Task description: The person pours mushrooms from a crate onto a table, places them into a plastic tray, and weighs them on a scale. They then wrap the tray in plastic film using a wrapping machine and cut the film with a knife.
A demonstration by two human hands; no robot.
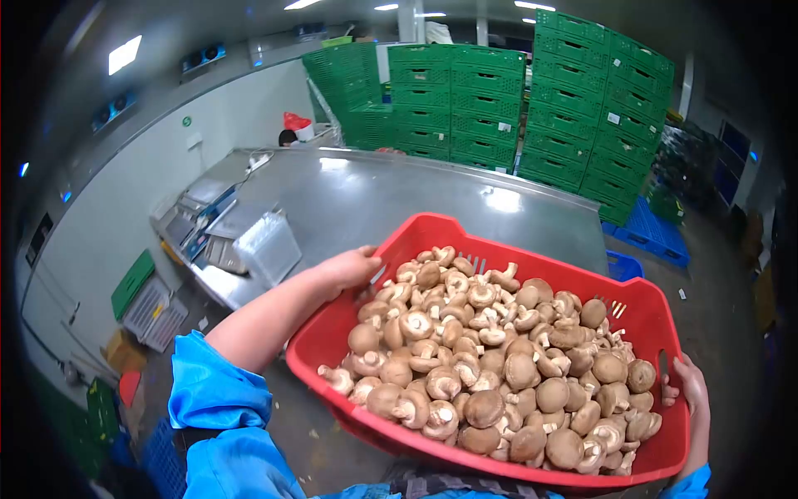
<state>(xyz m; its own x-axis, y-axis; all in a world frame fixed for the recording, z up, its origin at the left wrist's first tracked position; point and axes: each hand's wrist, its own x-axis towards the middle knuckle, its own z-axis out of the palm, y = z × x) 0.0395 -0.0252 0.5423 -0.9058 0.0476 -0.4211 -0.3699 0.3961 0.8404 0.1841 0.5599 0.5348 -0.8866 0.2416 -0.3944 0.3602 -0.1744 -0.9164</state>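
Note:
A red plastic basket point(432, 226) full of brown mushrooms point(521, 371) is held up in front of my body, at the near edge of a metal table point(378, 179). My left hand point(353, 270) grips the basket's left side near the far corner, its fingers partly hidden by the rim. On the right, my right hand point(688, 384) is closed round the handle opening in the basket's right wall. The basket tilts slightly in view, its right end lower. Blue sleeves cover part of both arms.
Tall stacks of green crates point(557, 108) stand behind the table. Clear plastic trays point(268, 248) and metal equipment point(195, 220) are at the table's left end. A blue pallet point(652, 233) lies on the floor at right. A person's head point(288, 137) shows beyond the table.

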